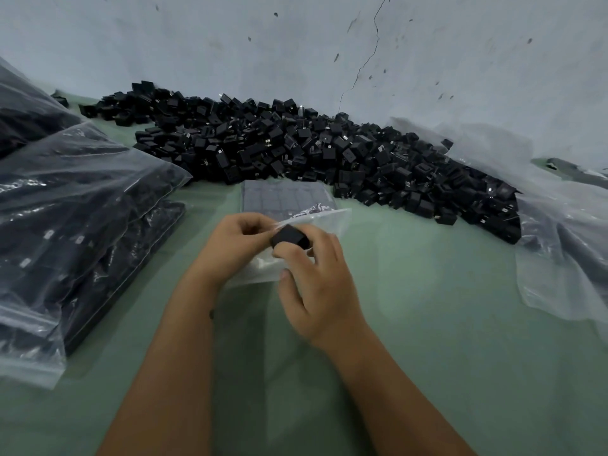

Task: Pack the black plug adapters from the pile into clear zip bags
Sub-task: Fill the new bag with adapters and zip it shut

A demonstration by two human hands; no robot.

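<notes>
Two bare forearms reach up from the near edge over the pale green bench (427,324); two hands meet at its middle, and between them is one small clear zip bag (263,264), its open mouth turned away from the camera; the left hand (235,240) pinches the bag's upper lip with curled fingers; the right hand (316,284) grips one black cube-shaped plug adapter (289,236) between thumb and fingertips, held right at the bag's mouth and touching the plastic; whether any part of it is already inside the bag cannot be told through the blur.

Taking that held bag as the landmark: just beyond it lies one flat filled zip bag (286,195), with adapters laid in a neat grid under the plastic; beyond that again, along the foot of the cracked grey wall (329,44), spreads one long pile of loose black plug adapters (296,149), far too many to count; the pile is well apart from both hands.

To the left of the held bag stands a stack of large clear plastic bags packed with black adapters (65,209); at least three bags can be made out, though the exact number is unclear; to the right of it, one crumpled sheet of clear plastic (559,241) lies against the pile's right end and drapes onto the bench.
</notes>
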